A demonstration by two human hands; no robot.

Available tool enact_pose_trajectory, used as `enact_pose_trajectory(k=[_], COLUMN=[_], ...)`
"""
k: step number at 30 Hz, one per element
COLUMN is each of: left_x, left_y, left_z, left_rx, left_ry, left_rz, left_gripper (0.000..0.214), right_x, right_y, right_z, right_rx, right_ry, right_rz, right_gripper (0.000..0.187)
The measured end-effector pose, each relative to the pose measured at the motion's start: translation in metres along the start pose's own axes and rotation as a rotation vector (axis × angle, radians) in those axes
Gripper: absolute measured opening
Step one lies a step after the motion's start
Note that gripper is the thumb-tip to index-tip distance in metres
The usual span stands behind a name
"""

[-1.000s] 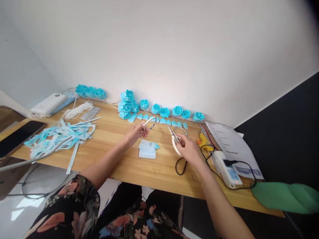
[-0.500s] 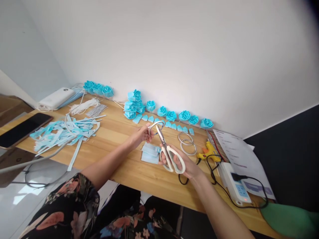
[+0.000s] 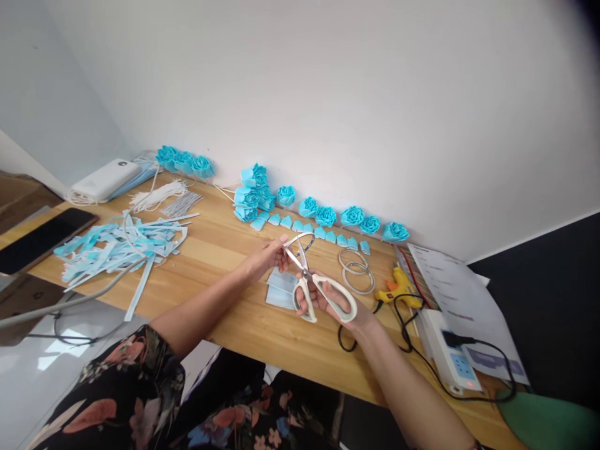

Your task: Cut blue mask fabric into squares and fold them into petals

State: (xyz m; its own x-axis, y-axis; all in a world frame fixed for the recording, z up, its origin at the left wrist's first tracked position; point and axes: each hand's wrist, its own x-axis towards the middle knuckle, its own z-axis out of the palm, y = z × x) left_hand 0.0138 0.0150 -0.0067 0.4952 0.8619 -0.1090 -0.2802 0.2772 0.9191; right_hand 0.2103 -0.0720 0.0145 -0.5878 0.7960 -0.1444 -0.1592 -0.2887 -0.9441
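Observation:
Pinched in my left hand (image 3: 276, 253) is a thin white roll of tape (image 3: 309, 235) with dark print on its inner side. White-handled scissors (image 3: 338, 301) are in my right hand (image 3: 323, 299), fingers through the loops. Their blades are spread and lie close to the roll and my left fingertips; whether they touch the tape cannot be made out. Below my hands lie light-blue folded pieces of mask fabric (image 3: 280, 296). A row of small blue cut petals (image 3: 330, 237) runs behind the roll. Two more thin rolls (image 3: 359, 278) rest right of my hands.
Blue fabric roses (image 3: 325, 216) line the wall. A yellow glue gun (image 3: 398, 286) and power strip (image 3: 447, 353) sit at right, with black cords and a printed sheet (image 3: 464, 300). At left are fabric strips (image 3: 126, 244), a phone (image 3: 44, 239) and a white power bank (image 3: 105, 180).
The scissors' handles and blades have spread wider apart around the roll. My left hand keeps its pinch nearly in place. The view has shifted slightly.

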Motion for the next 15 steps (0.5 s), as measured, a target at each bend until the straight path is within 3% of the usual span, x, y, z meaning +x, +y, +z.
enact_pose_trajectory(k=[6,15], left_x=[-0.004,-0.007], left_y=[-0.001,-0.002], left_z=[0.006,0.005], left_rx=[0.112,0.268], left_ry=[-0.007,-0.081], left_rz=[0.053,0.13], left_gripper=[0.059,0.056], right_x=[0.009,0.014], right_y=[-0.004,0.013], right_z=[0.002,-0.003], right_rx=[0.077,0.231], right_ry=[0.018,0.058], right_rz=[-0.019,-0.068], right_gripper=[0.053,0.049])
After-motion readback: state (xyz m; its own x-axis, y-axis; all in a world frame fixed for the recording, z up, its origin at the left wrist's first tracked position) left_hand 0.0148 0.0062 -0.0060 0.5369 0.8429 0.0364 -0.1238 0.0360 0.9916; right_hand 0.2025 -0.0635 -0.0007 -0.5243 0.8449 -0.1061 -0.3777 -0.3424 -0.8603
